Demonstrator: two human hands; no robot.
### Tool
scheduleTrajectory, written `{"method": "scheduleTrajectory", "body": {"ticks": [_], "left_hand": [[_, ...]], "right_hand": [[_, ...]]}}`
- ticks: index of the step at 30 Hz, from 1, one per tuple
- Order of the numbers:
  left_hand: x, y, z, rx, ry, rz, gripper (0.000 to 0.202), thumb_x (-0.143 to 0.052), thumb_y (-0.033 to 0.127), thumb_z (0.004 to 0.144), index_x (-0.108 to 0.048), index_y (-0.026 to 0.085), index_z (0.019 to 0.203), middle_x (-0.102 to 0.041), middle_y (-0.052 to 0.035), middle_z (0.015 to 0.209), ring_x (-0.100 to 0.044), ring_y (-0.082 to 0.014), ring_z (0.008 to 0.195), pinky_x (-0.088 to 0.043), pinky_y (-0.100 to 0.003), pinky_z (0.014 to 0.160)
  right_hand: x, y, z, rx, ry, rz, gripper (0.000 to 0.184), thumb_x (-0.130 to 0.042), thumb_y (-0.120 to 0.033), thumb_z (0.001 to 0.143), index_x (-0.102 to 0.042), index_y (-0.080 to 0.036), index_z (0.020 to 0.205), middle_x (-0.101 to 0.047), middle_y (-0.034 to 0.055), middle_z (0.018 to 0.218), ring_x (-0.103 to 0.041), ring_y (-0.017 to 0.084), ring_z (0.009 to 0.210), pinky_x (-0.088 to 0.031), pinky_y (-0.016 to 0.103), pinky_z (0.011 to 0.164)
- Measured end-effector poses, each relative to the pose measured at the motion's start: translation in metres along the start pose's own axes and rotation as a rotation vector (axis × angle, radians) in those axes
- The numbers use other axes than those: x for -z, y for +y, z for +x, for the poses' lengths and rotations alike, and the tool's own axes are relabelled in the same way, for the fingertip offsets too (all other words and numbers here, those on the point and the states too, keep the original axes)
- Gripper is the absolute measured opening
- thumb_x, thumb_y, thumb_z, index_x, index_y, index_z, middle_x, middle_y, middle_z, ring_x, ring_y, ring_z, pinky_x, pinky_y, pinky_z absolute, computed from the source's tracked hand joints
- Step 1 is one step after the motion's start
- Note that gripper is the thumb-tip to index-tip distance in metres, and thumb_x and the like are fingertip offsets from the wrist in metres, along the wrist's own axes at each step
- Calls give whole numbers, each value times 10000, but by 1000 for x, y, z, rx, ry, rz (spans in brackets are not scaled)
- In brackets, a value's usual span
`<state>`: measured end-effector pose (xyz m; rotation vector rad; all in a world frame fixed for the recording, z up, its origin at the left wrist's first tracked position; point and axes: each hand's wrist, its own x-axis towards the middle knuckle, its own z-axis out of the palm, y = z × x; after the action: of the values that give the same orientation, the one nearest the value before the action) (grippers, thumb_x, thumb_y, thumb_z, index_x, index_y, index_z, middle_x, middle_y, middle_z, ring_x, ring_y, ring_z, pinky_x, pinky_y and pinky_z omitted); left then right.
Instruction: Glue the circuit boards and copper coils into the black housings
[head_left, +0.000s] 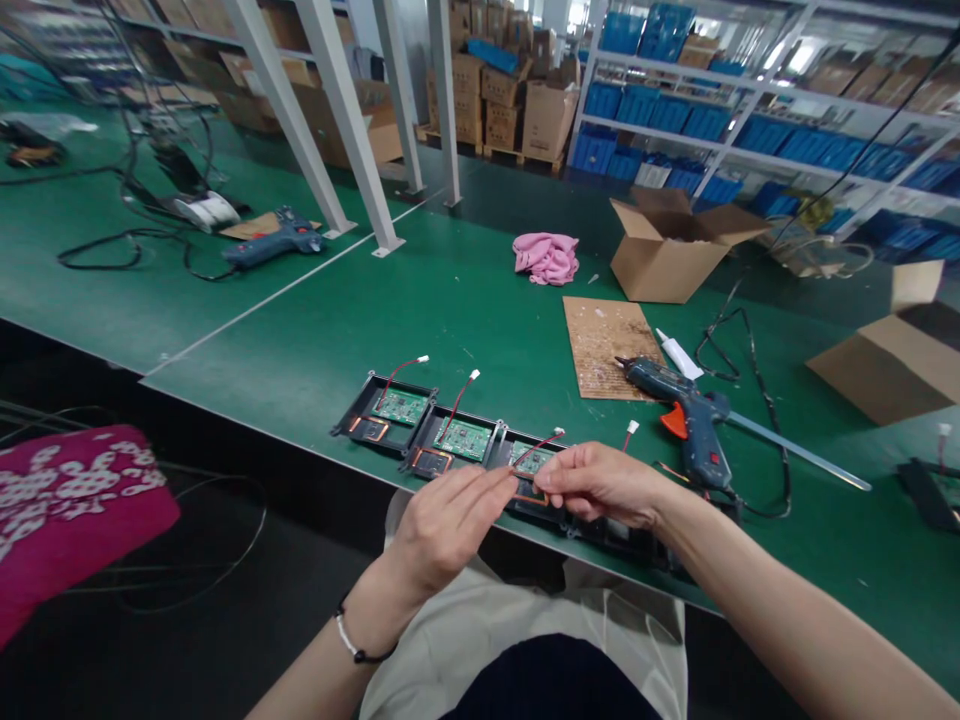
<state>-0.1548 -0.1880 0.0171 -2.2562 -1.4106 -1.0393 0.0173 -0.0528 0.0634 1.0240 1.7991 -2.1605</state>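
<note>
A row of black plastic trays (pixel 420 430) lies at the near edge of the green bench, each with a green circuit board (pixel 400 406) and a red wire ending in a white plug (pixel 472 377). My left hand (pixel 450 520) and my right hand (pixel 600 485) meet over the third tray (pixel 534 462). Both pinch at a small copper-coloured coil (pixel 529 492) on that tray, fingers closed. The coil is mostly hidden by my fingertips. A second board (pixel 463 439) sits just left of my hands.
A blue glue gun (pixel 694 420) rests to the right beside a brown cardboard pad (pixel 607 345) and a glue stick (pixel 679 355). Open cardboard boxes (pixel 667 250) and a pink cloth (pixel 547 257) lie farther back. Another glue gun (pixel 274 240) and cables lie far left.
</note>
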Motion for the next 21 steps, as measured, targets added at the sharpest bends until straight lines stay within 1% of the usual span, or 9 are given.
{"method": "scheduleTrajectory", "body": {"ticks": [3,5,7,9,12,15,18,21], "left_hand": [[2,1,-3,8,-14,8,355,-557,17,807,-544,63,1159,-649,-129,1125,-611,-206,1008,-536,-349,827],[3,3,-5,70,8,-2,425,-596,-4,773,-522,57,1187,-655,-125,1106,-613,-189,999,-538,-335,837],[4,5,-9,139,34,-1,470,-624,-25,740,-513,50,1191,-669,-116,1059,-621,-173,967,-541,-326,834],[4,8,-14,159,29,10,445,-635,-23,732,-536,56,1158,-680,-106,1024,-628,-173,939,-547,-331,818],[3,13,-23,124,-14,25,355,-631,3,746,-578,73,1090,-685,-100,1021,-635,-186,923,-552,-343,789],[2,18,-28,114,-31,31,295,-621,22,759,-596,82,1047,-689,-95,1008,-644,-187,881,-554,-340,746],[0,20,-29,124,-44,28,285,-602,22,770,-596,85,1048,-690,-92,1001,-645,-186,870,-551,-341,741],[0,21,-29,127,-55,20,281,-590,23,777,-594,88,1051,-690,-90,993,-645,-185,862,-549,-339,735]], "right_hand": [[2,0,0,42,30,-59,299,-619,-458,681,-583,-162,693,-568,-16,626,-347,41,400,-230,189,381],[2,-1,-1,99,103,-141,275,-591,-429,741,-605,-158,701,-599,-2,645,-383,48,414,-265,195,401],[1,-2,-3,165,204,-252,268,-554,-393,807,-622,-156,702,-601,-3,624,-426,62,435,-304,202,431],[-2,-1,-5,229,309,-378,246,-529,-341,851,-633,-160,720,-592,-12,595,-469,81,465,-343,213,471],[-10,4,-4,314,413,-576,165,-544,-249,868,-644,-178,758,-615,-19,623,-518,110,537,-380,241,552],[-17,12,0,378,461,-765,111,-586,-187,855,-648,-186,764,-651,4,721,-555,151,673,-395,277,661],[-20,19,5,416,488,-912,94,-591,-184,864,-650,-174,791,-657,46,810,-558,199,810,-397,315,755],[-22,21,8,433,500,-1015,108,-570,-193,883,-651,-166,816,-653,62,821,-552,218,841,-395,333,779]]}}
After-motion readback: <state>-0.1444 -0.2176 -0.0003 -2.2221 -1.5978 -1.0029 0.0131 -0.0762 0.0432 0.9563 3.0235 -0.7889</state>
